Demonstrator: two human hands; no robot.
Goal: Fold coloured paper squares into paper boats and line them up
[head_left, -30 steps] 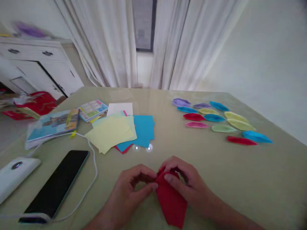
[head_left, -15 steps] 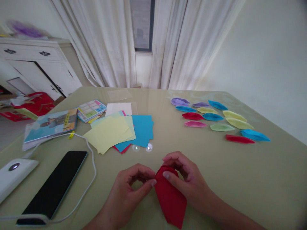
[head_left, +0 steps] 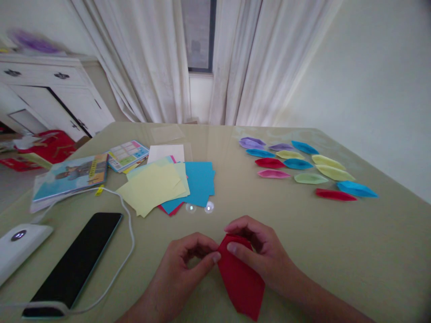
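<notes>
A folded red paper, long with angled corners, is held tilted over the near middle of the table. My left hand pinches its upper left edge between thumb and fingertips. Across the upper right side lies my right hand, its thumb on the front face and its fingers curled behind the top, partly hidden. Several folded paper boat shapes, among them a red one, a blue one and a pale green one, rest on the right side of the table.
Loose yellow sheets and blue sheets overlap left of centre. Farther left are a booklet, a black phone, a white device and a looping white cable. Curtains hang behind the table.
The lower end of the red paper has swung slightly to the right, and its top looks a little more pointed. My right hand has shifted slightly left and down. Both hands keep their grip.
</notes>
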